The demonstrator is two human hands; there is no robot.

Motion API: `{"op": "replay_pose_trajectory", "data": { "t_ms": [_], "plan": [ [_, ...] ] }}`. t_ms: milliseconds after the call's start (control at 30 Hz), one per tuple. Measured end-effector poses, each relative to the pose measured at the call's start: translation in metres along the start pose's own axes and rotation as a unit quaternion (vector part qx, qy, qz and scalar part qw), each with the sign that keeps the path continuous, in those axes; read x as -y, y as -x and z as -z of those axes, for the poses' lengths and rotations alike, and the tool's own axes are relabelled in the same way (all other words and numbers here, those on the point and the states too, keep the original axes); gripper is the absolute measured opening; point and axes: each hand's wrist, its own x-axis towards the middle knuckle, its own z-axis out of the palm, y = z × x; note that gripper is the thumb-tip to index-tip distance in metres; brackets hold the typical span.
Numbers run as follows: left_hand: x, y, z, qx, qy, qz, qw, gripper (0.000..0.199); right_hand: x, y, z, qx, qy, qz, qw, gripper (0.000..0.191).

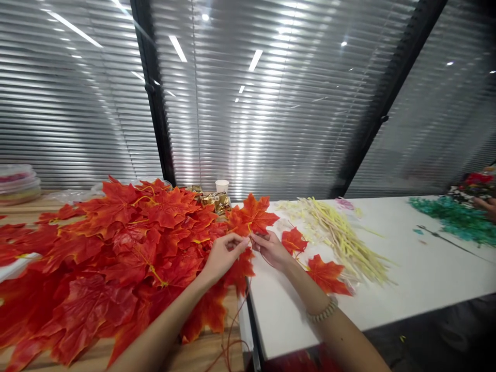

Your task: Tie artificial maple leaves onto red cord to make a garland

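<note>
Just over the gap between two tables, my left hand (225, 254) and my right hand (274, 251) meet with closed fingertips. The fingers pinch at the stem end of an orange-red artificial maple leaf (254, 213), which points away from me. A thin red cord (231, 328) runs through this spot and trails down over the wooden table's edge, with a loop by my right hand. The exact point of contact is too small to make out. More maple leaves (326, 275) lie to the right, near my right forearm. At left rises a large pile of maple leaves (127, 248).
A bundle of pale yellow strips (341, 243) lies on the white table (391, 305). Gold wrappers (217, 202) and a paper cup (222, 186) stand behind the leaves. Plastic tubs (19, 184) are far left. Another person's hand (486, 207) shows at far right, beside teal foliage (453, 219).
</note>
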Motion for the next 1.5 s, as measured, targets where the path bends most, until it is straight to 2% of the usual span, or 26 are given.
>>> {"op": "replay_pose_trajectory", "data": {
  "t_ms": [100,233,333,500,667,933,1300,1500],
  "plan": [
    [0.001,0.003,-0.003,0.076,0.016,0.023,0.997,0.032,-0.001,-0.001,0.001,-0.021,-0.005,0.010,1.000,0.016],
    [0.003,0.004,-0.003,0.136,0.071,0.096,0.983,0.039,-0.002,-0.002,0.002,-0.032,-0.011,0.015,0.999,0.017],
    [-0.001,0.004,0.002,0.183,0.139,0.135,0.964,0.044,0.000,-0.002,0.002,-0.044,-0.021,0.017,0.999,0.018],
    [-0.011,0.008,0.007,0.269,0.233,0.173,0.918,0.040,0.007,-0.004,0.003,-0.089,-0.055,0.035,0.994,0.019],
    [-0.015,0.010,0.004,0.271,0.237,0.180,0.916,0.031,0.013,-0.005,0.007,-0.139,-0.087,0.069,0.984,0.019],
    [-0.010,0.007,0.008,0.257,0.225,0.201,0.918,0.027,0.015,-0.008,0.011,-0.185,-0.091,0.104,0.973,0.021],
    [-0.011,0.008,0.009,0.278,0.203,0.190,0.919,0.026,0.018,-0.008,0.016,-0.226,-0.093,0.123,0.962,0.027],
    [-0.010,0.008,0.009,0.295,0.197,0.189,0.916,0.026,0.016,-0.009,0.015,-0.218,-0.107,0.109,0.964,0.029]
  ]
}}
